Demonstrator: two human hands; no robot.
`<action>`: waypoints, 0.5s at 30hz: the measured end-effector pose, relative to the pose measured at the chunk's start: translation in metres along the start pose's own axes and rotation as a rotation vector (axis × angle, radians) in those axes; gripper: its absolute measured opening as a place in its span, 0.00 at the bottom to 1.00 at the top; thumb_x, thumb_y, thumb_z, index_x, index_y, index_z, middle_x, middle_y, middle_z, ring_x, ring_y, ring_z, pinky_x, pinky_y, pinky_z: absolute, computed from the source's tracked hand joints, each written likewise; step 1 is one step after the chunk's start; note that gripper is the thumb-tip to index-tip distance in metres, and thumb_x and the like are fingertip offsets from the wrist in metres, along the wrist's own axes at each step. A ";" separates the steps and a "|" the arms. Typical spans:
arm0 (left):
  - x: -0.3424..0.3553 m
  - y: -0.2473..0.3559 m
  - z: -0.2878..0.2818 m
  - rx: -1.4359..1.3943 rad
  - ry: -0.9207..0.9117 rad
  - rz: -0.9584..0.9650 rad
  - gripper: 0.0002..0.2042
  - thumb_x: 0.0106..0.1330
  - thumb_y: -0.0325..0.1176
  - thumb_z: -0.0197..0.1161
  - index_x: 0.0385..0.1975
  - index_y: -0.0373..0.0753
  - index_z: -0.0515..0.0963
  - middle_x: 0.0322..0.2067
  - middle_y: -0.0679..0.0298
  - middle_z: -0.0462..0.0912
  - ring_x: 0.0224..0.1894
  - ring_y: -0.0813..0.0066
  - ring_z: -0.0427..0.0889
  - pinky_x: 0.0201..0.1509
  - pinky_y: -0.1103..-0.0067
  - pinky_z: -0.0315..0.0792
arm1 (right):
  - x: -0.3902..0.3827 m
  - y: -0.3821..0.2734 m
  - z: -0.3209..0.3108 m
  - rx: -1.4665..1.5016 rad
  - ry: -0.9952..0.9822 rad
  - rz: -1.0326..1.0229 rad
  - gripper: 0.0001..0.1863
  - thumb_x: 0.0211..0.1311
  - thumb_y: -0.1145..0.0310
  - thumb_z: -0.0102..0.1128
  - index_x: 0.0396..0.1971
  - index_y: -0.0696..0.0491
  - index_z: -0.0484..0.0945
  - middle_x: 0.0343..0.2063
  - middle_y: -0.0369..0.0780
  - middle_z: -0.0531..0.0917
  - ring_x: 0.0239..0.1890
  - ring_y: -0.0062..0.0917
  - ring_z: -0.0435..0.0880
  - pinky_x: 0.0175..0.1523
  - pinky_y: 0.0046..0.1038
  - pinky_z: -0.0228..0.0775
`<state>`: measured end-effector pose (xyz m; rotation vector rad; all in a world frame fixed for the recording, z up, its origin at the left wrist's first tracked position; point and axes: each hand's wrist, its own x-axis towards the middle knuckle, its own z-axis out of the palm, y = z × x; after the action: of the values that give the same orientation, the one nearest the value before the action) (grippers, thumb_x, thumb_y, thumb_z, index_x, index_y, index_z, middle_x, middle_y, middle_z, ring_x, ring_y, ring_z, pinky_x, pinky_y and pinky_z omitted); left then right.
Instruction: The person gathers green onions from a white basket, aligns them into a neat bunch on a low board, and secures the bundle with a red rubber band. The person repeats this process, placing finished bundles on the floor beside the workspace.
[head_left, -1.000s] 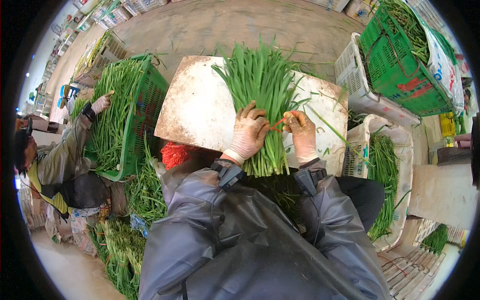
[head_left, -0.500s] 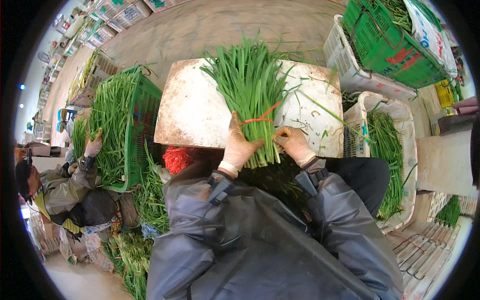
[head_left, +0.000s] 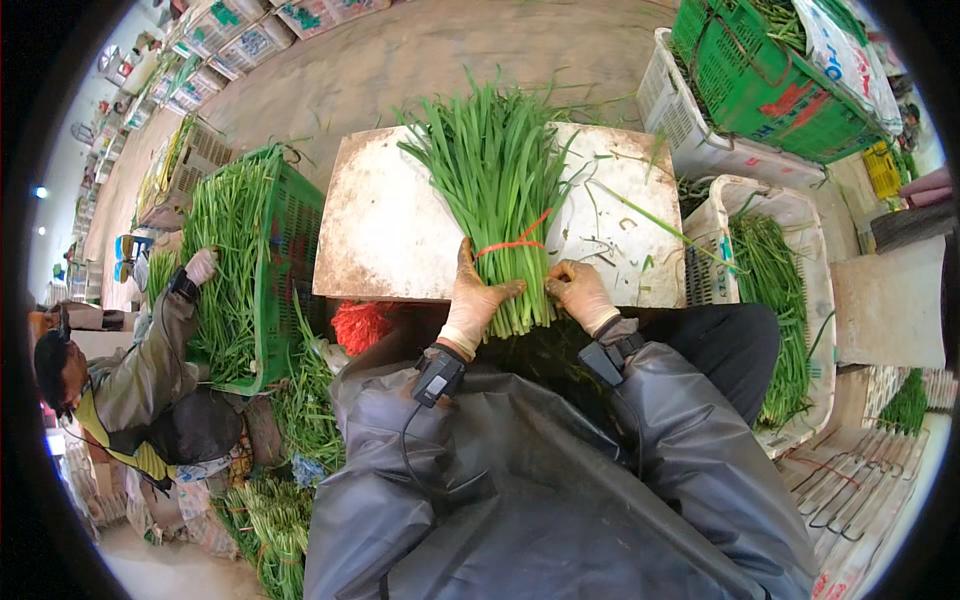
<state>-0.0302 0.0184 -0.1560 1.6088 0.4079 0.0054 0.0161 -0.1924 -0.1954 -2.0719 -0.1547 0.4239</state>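
Observation:
A thick bundle of garlic chives (head_left: 495, 165) lies on a white, rust-stained board (head_left: 370, 220), leaves pointing away and cut stem ends over the near edge. Around its lower part runs a red tie band (head_left: 512, 245), one end sticking up on the right. My left hand (head_left: 477, 297), in a stained thin glove, grips the stems from the left just below the band. On the other side, my gloved right hand (head_left: 580, 292) has its fingers pinched together against the stem ends. Whatever lies between those fingertips is too small to make out.
Leaf scraps and a long stalk (head_left: 655, 222) lie on the board's right side. Chives fill a green crate (head_left: 290, 235) on the left, where a co-worker (head_left: 150, 350) reaches in, and a white crate (head_left: 820, 330) on the right. Red ties (head_left: 362, 325) hang below the board.
Both hands stay at the bundle; my right fingers have closed in against the stems. The co-worker's hand has moved slightly within the left crate. The whole view has shifted a little.

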 end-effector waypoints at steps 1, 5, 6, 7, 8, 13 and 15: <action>0.000 0.002 0.001 0.009 -0.008 0.009 0.61 0.48 0.25 0.87 0.79 0.27 0.47 0.67 0.48 0.74 0.62 0.62 0.80 0.67 0.72 0.76 | -0.002 -0.001 0.004 0.008 0.002 -0.011 0.12 0.63 0.64 0.71 0.37 0.59 0.85 0.33 0.51 0.89 0.38 0.46 0.89 0.47 0.39 0.79; 0.004 0.015 0.001 -0.234 -0.082 0.048 0.50 0.52 0.33 0.87 0.70 0.24 0.59 0.61 0.49 0.80 0.57 0.59 0.83 0.63 0.70 0.79 | 0.003 -0.010 0.002 -0.005 -0.129 -0.045 0.10 0.66 0.69 0.66 0.40 0.60 0.83 0.32 0.50 0.88 0.33 0.40 0.91 0.41 0.38 0.82; 0.005 0.017 0.001 -0.063 -0.033 0.052 0.50 0.51 0.34 0.87 0.69 0.24 0.59 0.60 0.48 0.80 0.56 0.59 0.83 0.62 0.70 0.79 | 0.007 -0.012 0.000 0.094 -0.228 -0.029 0.09 0.66 0.70 0.65 0.40 0.60 0.83 0.32 0.50 0.87 0.32 0.39 0.91 0.40 0.38 0.83; 0.005 0.018 0.000 0.093 0.015 0.083 0.50 0.50 0.35 0.88 0.69 0.23 0.60 0.60 0.47 0.80 0.56 0.59 0.83 0.62 0.70 0.79 | 0.015 -0.012 -0.013 0.078 -0.340 -0.074 0.09 0.68 0.70 0.63 0.40 0.61 0.83 0.32 0.49 0.87 0.28 0.35 0.91 0.37 0.35 0.84; 0.006 0.018 -0.002 0.247 0.066 0.115 0.51 0.50 0.37 0.88 0.68 0.23 0.60 0.60 0.46 0.80 0.55 0.59 0.84 0.62 0.70 0.79 | 0.024 -0.012 -0.024 0.086 -0.417 -0.046 0.10 0.69 0.69 0.63 0.40 0.62 0.84 0.33 0.47 0.89 0.28 0.32 0.91 0.38 0.33 0.84; 0.015 0.013 -0.003 0.260 0.077 0.049 0.63 0.48 0.43 0.89 0.76 0.17 0.50 0.63 0.38 0.77 0.62 0.55 0.82 0.65 0.71 0.78 | 0.048 -0.011 -0.027 0.198 -0.067 0.069 0.19 0.74 0.58 0.67 0.46 0.62 0.85 0.36 0.44 0.90 0.33 0.26 0.88 0.42 0.29 0.81; 0.015 0.012 -0.005 0.166 0.069 0.001 0.60 0.50 0.37 0.88 0.75 0.17 0.51 0.61 0.40 0.79 0.59 0.56 0.83 0.62 0.72 0.80 | 0.053 -0.017 -0.016 0.190 -0.052 0.050 0.23 0.73 0.55 0.69 0.48 0.63 0.84 0.37 0.45 0.90 0.39 0.26 0.86 0.47 0.30 0.79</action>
<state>-0.0141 0.0268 -0.1476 1.7761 0.4707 0.0280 0.0724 -0.1820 -0.1859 -1.8817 -0.0898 0.5044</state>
